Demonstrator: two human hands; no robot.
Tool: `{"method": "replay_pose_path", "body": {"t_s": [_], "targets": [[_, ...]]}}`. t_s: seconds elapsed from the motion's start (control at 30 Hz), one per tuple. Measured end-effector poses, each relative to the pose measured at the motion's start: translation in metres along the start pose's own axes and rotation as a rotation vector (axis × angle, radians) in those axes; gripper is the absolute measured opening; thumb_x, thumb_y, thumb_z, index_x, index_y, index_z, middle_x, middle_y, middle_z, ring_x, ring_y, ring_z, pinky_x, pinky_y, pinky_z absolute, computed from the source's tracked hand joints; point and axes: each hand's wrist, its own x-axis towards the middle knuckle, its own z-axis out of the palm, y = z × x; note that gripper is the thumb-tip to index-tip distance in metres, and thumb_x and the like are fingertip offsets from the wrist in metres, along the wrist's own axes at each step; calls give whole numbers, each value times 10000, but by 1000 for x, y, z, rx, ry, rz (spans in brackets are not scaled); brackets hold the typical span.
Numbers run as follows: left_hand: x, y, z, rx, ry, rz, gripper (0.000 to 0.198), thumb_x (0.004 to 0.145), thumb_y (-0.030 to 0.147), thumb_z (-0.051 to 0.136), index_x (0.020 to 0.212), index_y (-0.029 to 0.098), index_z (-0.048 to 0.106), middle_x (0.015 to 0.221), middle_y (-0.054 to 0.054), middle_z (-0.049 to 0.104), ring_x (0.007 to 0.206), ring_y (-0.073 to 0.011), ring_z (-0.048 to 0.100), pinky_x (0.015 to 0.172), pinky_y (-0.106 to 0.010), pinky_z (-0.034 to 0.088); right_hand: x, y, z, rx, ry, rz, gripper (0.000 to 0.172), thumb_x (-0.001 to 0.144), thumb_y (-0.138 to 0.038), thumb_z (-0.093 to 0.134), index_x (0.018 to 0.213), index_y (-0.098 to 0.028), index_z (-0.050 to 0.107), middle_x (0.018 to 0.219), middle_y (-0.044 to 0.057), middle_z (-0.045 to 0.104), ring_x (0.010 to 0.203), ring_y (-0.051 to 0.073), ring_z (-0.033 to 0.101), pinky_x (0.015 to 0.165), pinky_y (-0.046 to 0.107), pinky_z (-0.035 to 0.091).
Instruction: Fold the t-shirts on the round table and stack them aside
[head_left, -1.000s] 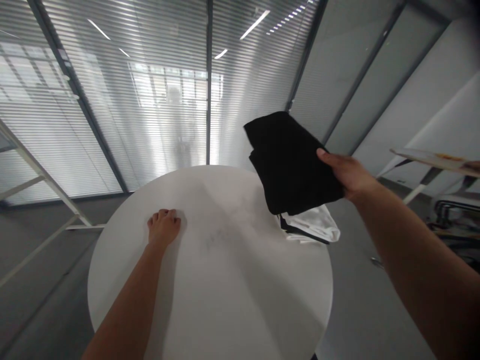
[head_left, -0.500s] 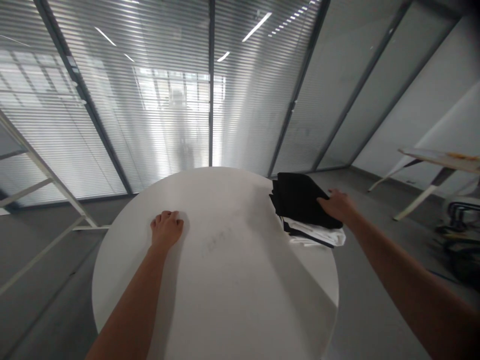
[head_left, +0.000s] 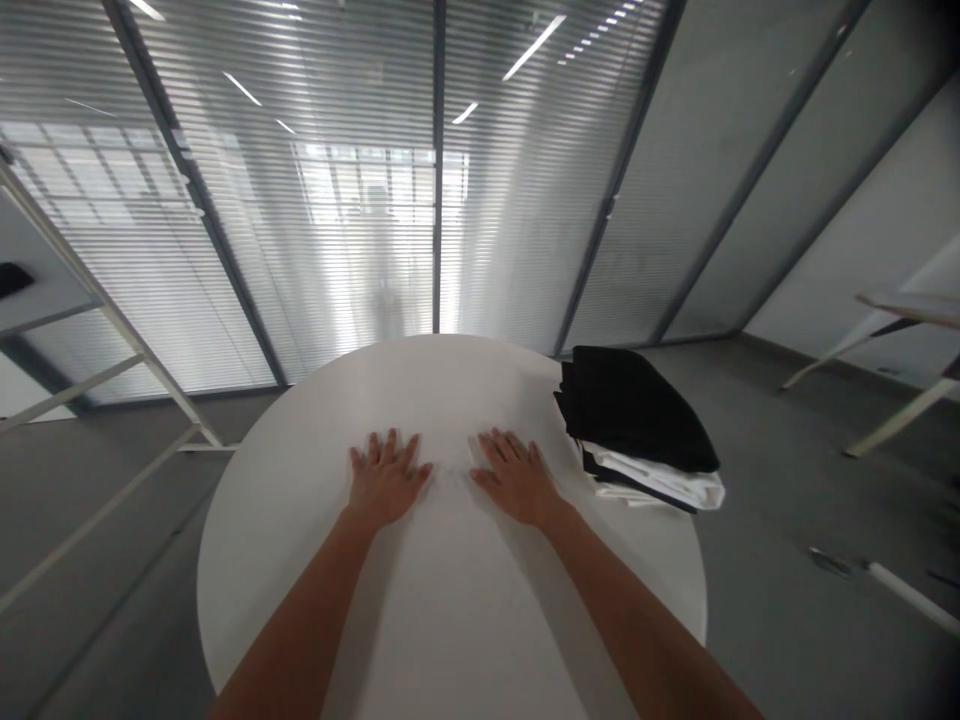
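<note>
Head view: right hand (head_left: pixel 517 480) no longer on black folded cloth (head_left: pixel 634 410); now flat on round white table (head_left: pixel 450 630), fingers spread, holding nothing. Left hand (head_left: pixel 386 480) has opened from loose fist, also flat, palm down, empty, just beside right. Black folded cloth lies atop white folded cloth (head_left: pixel 664 483) at table's right rim, apart from both hands; placing looks finished. Lower layers mostly hidden; garment type unclear; forearms cut off at frame bottom.
</note>
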Motion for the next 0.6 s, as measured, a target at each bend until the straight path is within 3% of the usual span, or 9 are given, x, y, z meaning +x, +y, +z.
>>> {"method": "replay_pose_path", "body": {"t_s": [0.13,0.6], "targets": [[1,6,3,35,-9,1,777,865,746,168,1526,343,248,1610,-120,159,1456,-434,77,1090,-692,62,4,3,20,-25,-40,13,695,940,-663,229,1529,-297,261,1602,72,198,1465,318,162,1141,587,102],[-4,13,0,70,-73,-55,781,859,762,128,1532,371,191,1625,-64,89,1478,-359,60,1122,-640,77,0,9,17,32,-64,21,729,919,-706,189,1527,-311,264,1606,54,188,1469,304,149,1143,581,71]]}}
